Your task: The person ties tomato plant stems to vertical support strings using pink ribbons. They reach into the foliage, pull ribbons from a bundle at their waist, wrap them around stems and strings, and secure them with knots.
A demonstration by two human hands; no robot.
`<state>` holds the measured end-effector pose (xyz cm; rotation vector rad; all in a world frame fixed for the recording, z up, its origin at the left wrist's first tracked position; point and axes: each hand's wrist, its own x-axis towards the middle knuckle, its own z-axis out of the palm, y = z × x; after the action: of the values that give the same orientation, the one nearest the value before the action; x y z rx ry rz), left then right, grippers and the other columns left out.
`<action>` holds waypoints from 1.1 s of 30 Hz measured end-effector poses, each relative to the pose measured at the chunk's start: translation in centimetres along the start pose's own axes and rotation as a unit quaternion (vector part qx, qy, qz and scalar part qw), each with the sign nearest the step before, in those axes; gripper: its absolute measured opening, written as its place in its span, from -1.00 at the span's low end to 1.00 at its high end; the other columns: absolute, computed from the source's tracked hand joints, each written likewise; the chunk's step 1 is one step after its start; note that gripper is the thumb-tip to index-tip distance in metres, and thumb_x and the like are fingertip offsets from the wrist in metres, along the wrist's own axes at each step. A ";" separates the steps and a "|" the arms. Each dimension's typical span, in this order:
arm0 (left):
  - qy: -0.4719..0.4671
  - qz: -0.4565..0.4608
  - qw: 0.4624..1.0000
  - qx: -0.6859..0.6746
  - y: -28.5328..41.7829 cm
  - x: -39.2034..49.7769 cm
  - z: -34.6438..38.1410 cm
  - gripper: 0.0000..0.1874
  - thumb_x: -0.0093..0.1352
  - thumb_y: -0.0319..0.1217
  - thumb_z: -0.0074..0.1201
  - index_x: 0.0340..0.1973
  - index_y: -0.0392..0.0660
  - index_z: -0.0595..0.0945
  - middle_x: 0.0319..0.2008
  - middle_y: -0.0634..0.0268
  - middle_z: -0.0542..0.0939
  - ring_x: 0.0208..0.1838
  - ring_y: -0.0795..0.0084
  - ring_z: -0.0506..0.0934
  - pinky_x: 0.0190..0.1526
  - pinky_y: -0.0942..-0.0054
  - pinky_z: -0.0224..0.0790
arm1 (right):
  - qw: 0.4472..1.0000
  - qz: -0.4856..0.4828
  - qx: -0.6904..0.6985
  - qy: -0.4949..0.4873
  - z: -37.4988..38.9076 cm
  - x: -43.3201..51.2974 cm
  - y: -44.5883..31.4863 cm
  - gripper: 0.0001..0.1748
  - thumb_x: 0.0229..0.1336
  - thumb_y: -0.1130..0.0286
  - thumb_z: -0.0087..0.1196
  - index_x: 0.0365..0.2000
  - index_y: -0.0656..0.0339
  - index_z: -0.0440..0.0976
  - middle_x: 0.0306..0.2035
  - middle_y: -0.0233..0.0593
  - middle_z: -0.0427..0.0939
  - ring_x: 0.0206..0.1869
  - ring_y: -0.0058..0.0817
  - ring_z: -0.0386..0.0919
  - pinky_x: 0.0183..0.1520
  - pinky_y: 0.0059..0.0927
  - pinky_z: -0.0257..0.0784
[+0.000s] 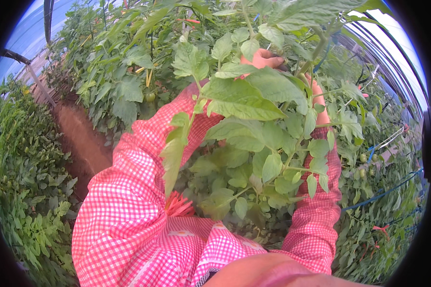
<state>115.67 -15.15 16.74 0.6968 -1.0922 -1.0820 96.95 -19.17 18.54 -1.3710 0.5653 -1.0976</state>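
Note:
Both my arms, in red-and-white checked sleeves, reach up among the leaves of a tomato plant [244, 98]. My left hand [262, 60] is at the upper middle beside the plant's thick stem [318, 48], its fingers bent and darkened at the tips; leaves cover part of it, and what it grips cannot be told. My right hand [315, 88] is just right of the stem, mostly behind leaves, its fingertips hidden. A blue tie [322, 59] hangs by the stem. A bundle of red plastic strips [179, 205] is at my waist.
Dense tomato plants stand ahead and on both sides, some with green fruit [149, 97]. A bare soil path [80, 138] runs at the left. Blue twine [377, 196] crosses the plants at the right, near a red tie [381, 228]. Curved greenhouse ribs [398, 43] arch at the upper right.

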 end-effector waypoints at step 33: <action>0.090 -0.105 0.937 -0.320 -7.4 7.5 2.0 -0.90 0.37 -0.38 -0.03 -0.35 -0.10 0.43 -0.47 0.35 0.39 -0.48 0.52 0.33 -0.52 0.56 0.18 | 0.989 0.030 0.144 -0.010 -3.9 0.9 2.1 -0.76 0.25 0.42 -0.15 -0.13 0.32 0.37 -0.46 -0.48 0.32 -0.57 -0.76 0.12 -0.60 -0.72 0.06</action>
<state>111.83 -24.61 13.58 0.3774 -0.4612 -1.4301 94.62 -22.14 16.06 -1.1060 0.4121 -1.0694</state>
